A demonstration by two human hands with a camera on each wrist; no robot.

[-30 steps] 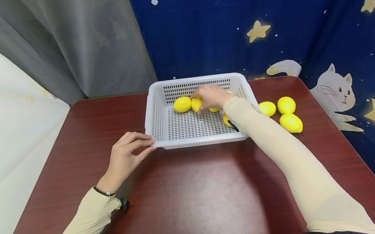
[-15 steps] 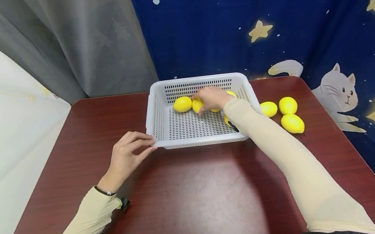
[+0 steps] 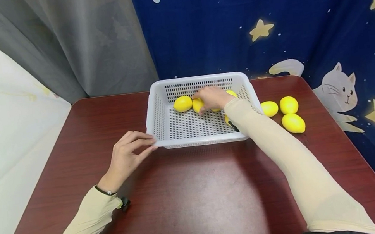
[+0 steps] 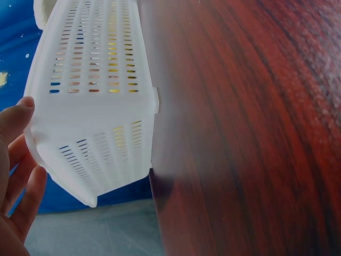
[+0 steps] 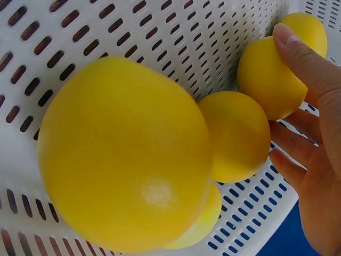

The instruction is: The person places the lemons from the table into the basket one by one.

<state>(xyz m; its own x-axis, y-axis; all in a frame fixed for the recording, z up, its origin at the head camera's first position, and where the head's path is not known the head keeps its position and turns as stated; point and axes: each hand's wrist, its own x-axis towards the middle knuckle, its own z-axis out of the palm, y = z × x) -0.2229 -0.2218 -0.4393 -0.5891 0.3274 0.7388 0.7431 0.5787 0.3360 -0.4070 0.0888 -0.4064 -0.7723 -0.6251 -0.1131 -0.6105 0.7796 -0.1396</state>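
Note:
A white perforated plastic basket [image 3: 204, 140] stands at the far side of the table. My left hand [image 3: 125, 156] pinches its near left corner, the thumb [image 4: 18, 114] against the rim in the left wrist view. Inside the basket, my right hand [image 3: 212, 97] holds a yellow lemon [image 3: 198, 105], its thumb lying over the fruit. Another lemon [image 3: 182, 104] lies just left of the held one. More lemons sit on the basket's right side, partly hidden by my hand and sleeve; the right wrist view has one large lemon [image 5: 122, 154] up close and one [image 5: 234, 136] beside the held lemon.
Three lemons [image 3: 289, 105] lie together on the dark red wooden table [image 3: 198, 201], right of the basket. Behind the table's back edge hang a grey curtain [image 3: 104, 41] and a blue star-patterned curtain [image 3: 197, 26]. White patterned cloth [image 3: 7, 139] hangs at the left.

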